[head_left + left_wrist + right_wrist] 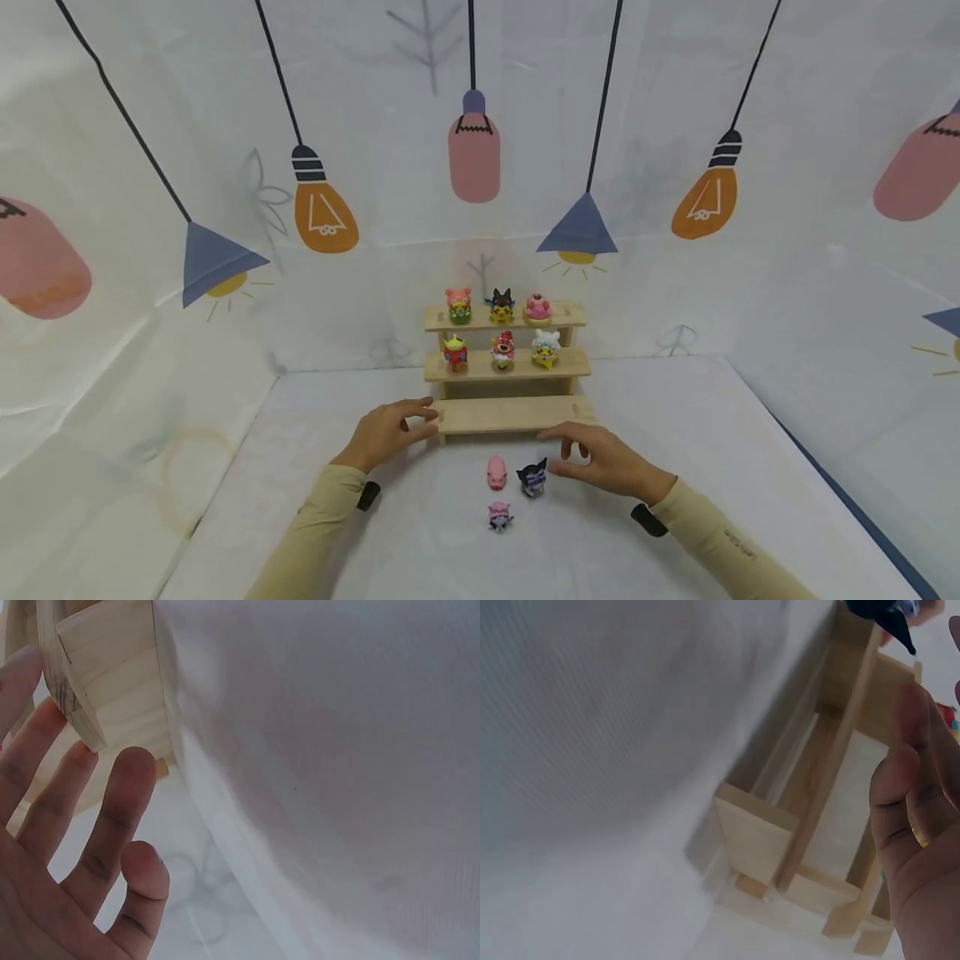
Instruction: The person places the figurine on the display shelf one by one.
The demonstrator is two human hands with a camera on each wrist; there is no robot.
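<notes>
**Hands at the bottom step, three figures loose on the table**

Nearest, on the table (315, 533): three small figures. Pink-and-purple one (499, 516) closest, pink pig (496, 472) behind it, black-eared one (532, 478) just beside the pig. Right hand (603, 460) hovers relaxed, fingers loosely spread, holding nothing, fingertips nearly at the black-eared figure. Left hand (390, 429) lies spread, fingers against the left end of the wooden stepped shelf (513, 414), gripping nothing. Judgement: pinch the black-eared figure by its sides, lift straight, set upright on the bare bottom step; left hand steadies the shelf. Count: three on table, three on middle step, three on top step, nine total; one shelf, two hands.
</notes>
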